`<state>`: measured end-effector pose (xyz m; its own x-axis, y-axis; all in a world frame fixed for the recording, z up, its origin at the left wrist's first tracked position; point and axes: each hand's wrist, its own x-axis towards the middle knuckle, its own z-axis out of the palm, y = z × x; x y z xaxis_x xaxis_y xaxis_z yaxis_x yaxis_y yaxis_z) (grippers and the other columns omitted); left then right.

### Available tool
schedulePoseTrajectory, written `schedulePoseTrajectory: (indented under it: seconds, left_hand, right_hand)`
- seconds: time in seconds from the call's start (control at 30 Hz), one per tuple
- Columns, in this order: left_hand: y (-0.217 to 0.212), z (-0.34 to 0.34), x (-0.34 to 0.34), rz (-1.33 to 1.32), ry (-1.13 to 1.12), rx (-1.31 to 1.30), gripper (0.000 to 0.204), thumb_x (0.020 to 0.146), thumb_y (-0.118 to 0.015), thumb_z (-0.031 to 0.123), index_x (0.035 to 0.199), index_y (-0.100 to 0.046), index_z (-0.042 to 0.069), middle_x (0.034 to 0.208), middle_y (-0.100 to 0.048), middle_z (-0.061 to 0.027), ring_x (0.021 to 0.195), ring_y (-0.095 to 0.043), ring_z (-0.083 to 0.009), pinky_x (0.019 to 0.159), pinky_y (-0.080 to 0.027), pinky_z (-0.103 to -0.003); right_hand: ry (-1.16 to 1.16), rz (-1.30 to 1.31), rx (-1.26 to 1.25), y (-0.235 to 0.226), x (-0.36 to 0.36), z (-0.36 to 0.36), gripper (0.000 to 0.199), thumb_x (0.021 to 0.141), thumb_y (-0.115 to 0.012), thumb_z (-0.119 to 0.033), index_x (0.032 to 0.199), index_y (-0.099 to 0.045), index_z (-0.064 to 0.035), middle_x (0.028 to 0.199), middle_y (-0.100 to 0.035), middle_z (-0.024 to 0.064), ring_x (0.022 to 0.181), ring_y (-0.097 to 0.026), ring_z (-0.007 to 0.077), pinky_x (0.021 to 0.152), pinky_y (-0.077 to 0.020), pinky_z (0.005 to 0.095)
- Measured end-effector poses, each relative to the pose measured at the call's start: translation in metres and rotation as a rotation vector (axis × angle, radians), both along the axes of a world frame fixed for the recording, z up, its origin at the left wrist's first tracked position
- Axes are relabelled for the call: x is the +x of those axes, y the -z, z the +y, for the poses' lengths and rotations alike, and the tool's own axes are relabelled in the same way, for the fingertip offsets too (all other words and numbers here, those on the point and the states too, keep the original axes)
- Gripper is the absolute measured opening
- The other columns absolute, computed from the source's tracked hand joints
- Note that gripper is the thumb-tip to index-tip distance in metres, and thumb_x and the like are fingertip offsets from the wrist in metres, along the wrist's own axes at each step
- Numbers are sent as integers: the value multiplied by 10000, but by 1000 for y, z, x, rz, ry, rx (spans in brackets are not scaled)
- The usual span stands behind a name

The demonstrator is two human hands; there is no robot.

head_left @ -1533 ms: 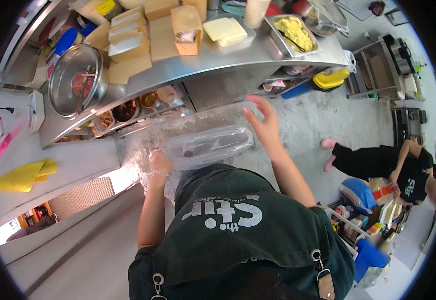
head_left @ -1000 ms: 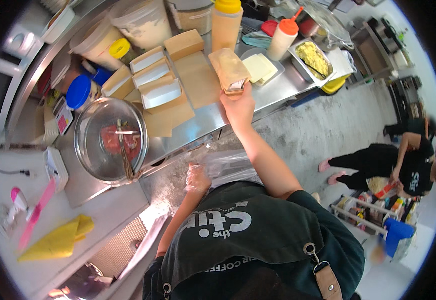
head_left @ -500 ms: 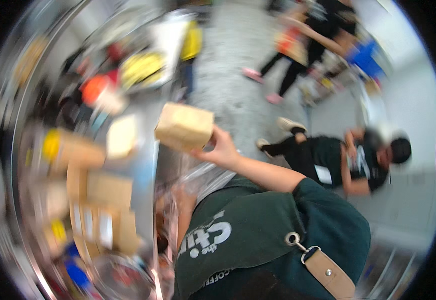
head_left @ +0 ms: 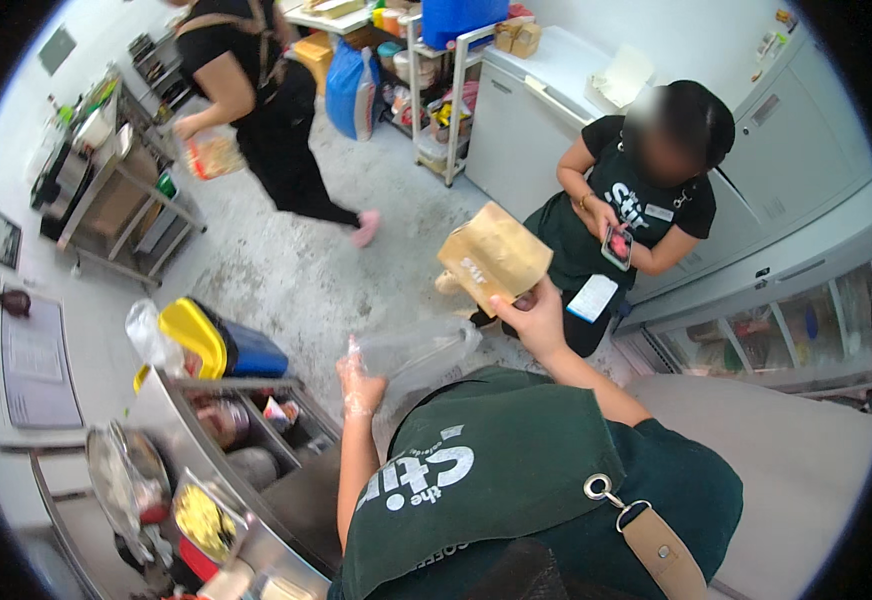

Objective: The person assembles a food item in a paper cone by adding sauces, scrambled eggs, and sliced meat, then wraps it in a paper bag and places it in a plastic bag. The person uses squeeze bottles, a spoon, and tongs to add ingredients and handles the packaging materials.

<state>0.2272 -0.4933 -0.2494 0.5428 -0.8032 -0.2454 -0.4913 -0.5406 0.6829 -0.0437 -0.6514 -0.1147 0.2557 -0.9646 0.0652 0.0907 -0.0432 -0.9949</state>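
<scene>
My right hand point(head_left: 538, 322) grips a folded brown paper bag point(head_left: 501, 252) by its lower edge, thumb on the near side, holding it up in front of me. My left hand point(head_left: 361, 388) is closed at the top of a clear plastic bag point(head_left: 421, 345), which spreads limply toward the right, below the paper bag. Shiny clear film also covers the left fingers, so their exact grip is partly obscured. The two hands are apart.
A co-worker point(head_left: 646, 190) holding a phone point(head_left: 617, 246) is close on the right. Another person point(head_left: 266, 120) carries a clear container at the far left. A steel counter point(head_left: 171, 415) with food trays and a yellow-lidded blue bin point(head_left: 241, 340) are at left.
My view has turned right, away from the counter with cardboard boxes. The paper bag is still in my right hand, and my left hand with the clear plastic now shows plainly.
</scene>
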Motion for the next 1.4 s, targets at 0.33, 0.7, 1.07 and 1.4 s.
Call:
schedulePoseTrajectory:
  seconds: [0.33, 0.7, 1.07, 1.4]
  left_hand:
    - [-127, -316, 91, 426, 381, -101, 989, 668, -669, 39, 1581, -289, 34, 1367, -513, -221, 1189, -545, -306, 979, -467, -352]
    - [-268, -566, 114, 563, 989, -287, 967, 724, -659, -45, 1599, -268, 85, 1345, -533, -114, 1047, -602, -220, 840, -540, -325]
    - [-418, -824, 6, 838, 1189, -554, 894, 789, -622, -12, 1558, -170, -62, 1122, -598, -182, 832, -557, -193, 676, -489, -325]
    - [-409, -1077, -152, 1050, 1161, -454, 968, 856, -668, 92, 1637, -99, 159, 1454, -459, -197, 967, -509, -237, 871, -465, -482]
  right_hand:
    - [512, -23, -275, -41, 14, -145, 547, 843, -752, 13, 1336, -517, 47, 1265, -629, 129, 1149, -631, 205, 1008, -489, 334]
    - [1118, 113, -341, -89, 117, -221, 539, 831, -745, 29, 1327, -538, 51, 1254, -634, 132, 1143, -628, 203, 1015, -475, 341]
    - [1476, 243, -425, -154, 118, -283, 538, 864, -694, 76, 1364, -495, 83, 1298, -614, 175, 1160, -626, 224, 1012, -491, 347]
    - [1463, 243, -553, -142, -4, -492, 565, 816, -737, 61, 1341, -528, 69, 1249, -644, 143, 1146, -631, 206, 1014, -477, 340]
